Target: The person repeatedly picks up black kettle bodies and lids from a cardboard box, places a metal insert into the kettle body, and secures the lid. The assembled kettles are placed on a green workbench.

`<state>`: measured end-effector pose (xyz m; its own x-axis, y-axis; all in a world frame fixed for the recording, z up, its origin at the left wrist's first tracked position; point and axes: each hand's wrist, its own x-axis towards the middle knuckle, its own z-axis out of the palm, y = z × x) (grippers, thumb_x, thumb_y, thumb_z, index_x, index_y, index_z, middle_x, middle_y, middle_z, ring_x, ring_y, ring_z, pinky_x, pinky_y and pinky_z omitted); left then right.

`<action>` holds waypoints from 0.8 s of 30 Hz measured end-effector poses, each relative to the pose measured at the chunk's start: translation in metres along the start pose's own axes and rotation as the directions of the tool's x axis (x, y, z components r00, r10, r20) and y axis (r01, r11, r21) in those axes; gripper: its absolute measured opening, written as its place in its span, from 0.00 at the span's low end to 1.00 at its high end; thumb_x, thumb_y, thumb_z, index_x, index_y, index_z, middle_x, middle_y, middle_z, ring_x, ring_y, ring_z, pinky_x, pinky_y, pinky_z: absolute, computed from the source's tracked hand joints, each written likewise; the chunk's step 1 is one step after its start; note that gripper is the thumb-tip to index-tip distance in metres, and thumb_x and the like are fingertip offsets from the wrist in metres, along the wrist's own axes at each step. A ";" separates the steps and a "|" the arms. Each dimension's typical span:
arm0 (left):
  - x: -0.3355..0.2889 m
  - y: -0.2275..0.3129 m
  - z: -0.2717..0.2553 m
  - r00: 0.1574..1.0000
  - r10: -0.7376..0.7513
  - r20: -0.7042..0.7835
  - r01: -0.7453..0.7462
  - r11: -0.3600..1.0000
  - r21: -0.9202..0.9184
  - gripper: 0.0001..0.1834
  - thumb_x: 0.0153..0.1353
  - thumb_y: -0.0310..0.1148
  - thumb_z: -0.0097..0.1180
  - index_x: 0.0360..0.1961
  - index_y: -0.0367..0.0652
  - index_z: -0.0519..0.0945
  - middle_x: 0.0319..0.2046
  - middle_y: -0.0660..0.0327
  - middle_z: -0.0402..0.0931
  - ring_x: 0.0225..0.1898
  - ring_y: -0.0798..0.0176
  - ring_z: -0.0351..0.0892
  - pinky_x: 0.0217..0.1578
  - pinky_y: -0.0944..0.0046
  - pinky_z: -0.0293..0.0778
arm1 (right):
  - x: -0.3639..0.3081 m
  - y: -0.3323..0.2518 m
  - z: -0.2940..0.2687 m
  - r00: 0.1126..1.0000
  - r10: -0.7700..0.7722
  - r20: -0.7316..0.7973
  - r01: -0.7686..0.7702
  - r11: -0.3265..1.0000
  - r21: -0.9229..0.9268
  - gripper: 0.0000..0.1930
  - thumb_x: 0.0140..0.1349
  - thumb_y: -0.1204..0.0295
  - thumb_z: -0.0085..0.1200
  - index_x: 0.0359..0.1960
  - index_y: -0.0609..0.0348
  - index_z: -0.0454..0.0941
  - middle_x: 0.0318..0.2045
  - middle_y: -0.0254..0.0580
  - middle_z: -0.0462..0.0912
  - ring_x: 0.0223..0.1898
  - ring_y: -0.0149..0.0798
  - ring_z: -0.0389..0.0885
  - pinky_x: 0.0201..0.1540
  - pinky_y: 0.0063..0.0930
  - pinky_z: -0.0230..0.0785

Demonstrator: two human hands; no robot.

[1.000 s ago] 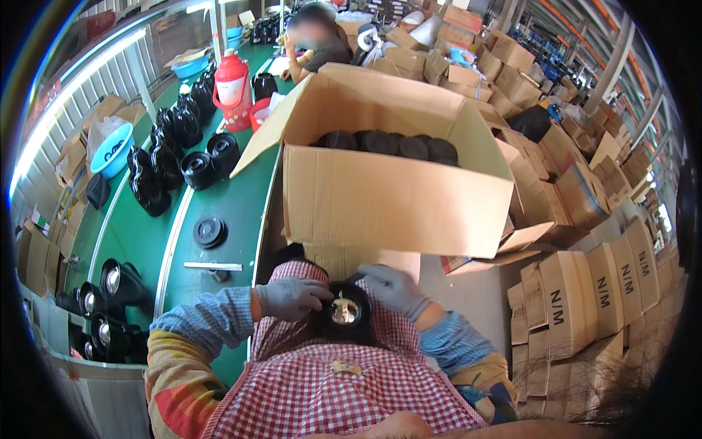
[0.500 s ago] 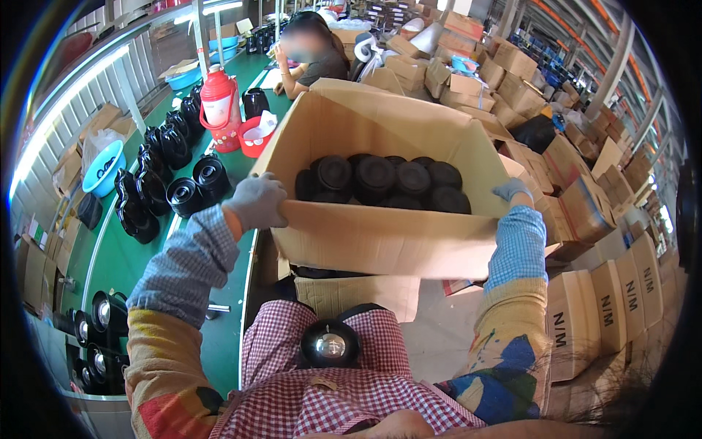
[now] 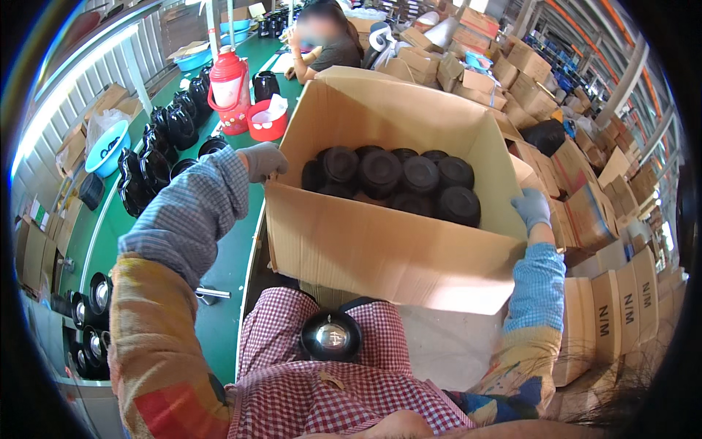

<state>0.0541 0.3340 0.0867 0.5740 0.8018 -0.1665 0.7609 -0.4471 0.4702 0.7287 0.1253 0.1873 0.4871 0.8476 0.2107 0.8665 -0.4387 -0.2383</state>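
Note:
A big open cardboard box (image 3: 395,249) is in front of me, a little tilted, with several round black parts (image 3: 420,174) lying inside it. My left hand (image 3: 265,161), in a grey glove, is closed over the box's near left corner. At the right side, my right hand (image 3: 532,208), gloved too, grips the box edge. Both forearms wear blue checked sleeve covers. On my lap, over the red checked apron, rests a round black part with a shiny metal dome (image 3: 333,336).
The green workbench (image 3: 219,322) on the left bears rows of glossy black housings (image 3: 155,168), a red flask (image 3: 229,91), a red tub (image 3: 267,124) and a blue basin (image 3: 107,148). A person (image 3: 329,47) sits farther along it. Stacked cartons (image 3: 621,307) stand on the right.
The box has come nearer and lower, covering the carton flap beneath it. Both hands keep their hold on it, and the right one has moved down and right with it.

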 end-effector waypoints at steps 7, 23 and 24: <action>-0.022 0.131 -0.048 0.933 0.243 -0.264 -0.182 0.954 0.236 0.18 0.49 0.26 0.61 0.45 0.41 0.85 0.34 0.56 0.82 0.36 0.60 0.83 0.39 0.60 0.80 | 0.037 0.072 -0.046 0.997 -0.072 0.009 0.072 0.996 -0.057 0.17 0.38 0.67 0.67 0.32 0.62 0.87 0.34 0.59 0.87 0.36 0.56 0.88 0.44 0.42 0.80; 0.080 0.103 0.009 0.530 0.113 -0.841 -0.180 0.983 0.018 0.36 0.58 0.23 0.52 0.71 0.52 0.70 0.56 0.42 0.79 0.55 0.39 0.81 0.56 0.47 0.76 | 0.053 0.062 0.077 0.851 0.173 -0.496 0.020 0.933 0.359 0.22 0.58 0.58 0.59 0.49 0.60 0.85 0.45 0.57 0.87 0.47 0.54 0.86 0.52 0.42 0.75; 0.081 0.085 0.031 0.516 0.085 -0.853 -0.166 0.986 -0.002 0.36 0.58 0.23 0.51 0.71 0.50 0.69 0.59 0.42 0.77 0.58 0.40 0.79 0.58 0.49 0.75 | 0.036 0.049 0.098 0.871 0.180 -0.458 0.006 0.927 0.376 0.23 0.60 0.59 0.59 0.53 0.61 0.84 0.48 0.56 0.86 0.50 0.52 0.86 0.56 0.40 0.74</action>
<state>0.1748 0.3483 0.0862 0.1029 0.7133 0.6932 0.6544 -0.5734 0.4929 0.7777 0.1638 0.0900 0.6305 0.5219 0.5746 0.7645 -0.2895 -0.5759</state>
